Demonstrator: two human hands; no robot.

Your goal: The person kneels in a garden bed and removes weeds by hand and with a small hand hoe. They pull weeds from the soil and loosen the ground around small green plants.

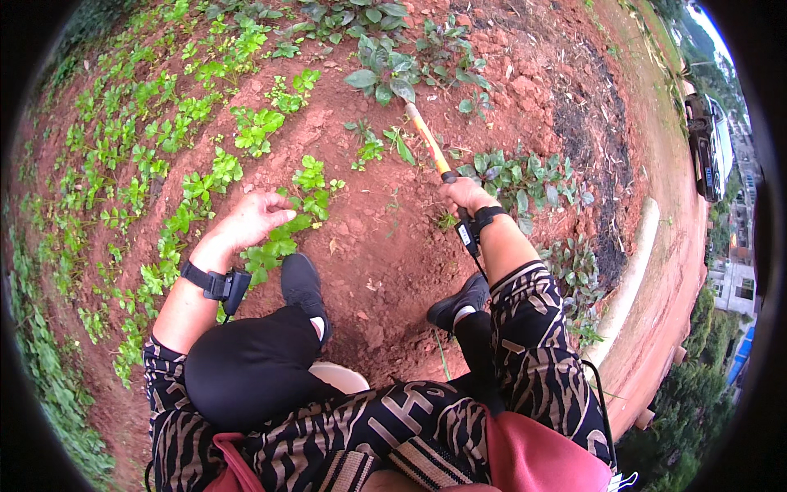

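Observation:
In my right hand (465, 195) is the dark grip of a hand tool with a yellow and orange shaft (428, 136). The shaft slants up and away from me. Its far tip meets a dark green leafy plant (384, 71), and I cannot tell what head it bears. My left hand (255, 215) hovers by a bright green, celery-like plant (313, 200), thumb and fingers bent with a gap between them. Nothing shows in that hand. Reddish bare soil (363, 258) lies between the two hands.
Rows of bright green seedlings (147, 166) fill the left. Dark leafy plants (522, 178) grow right of my right hand. Beyond are a charred strip (593, 135), a pale pole (630, 277), a dirt path (676, 246) and a parked car (710, 147). A white rounded object (341, 376) sits under my thigh.

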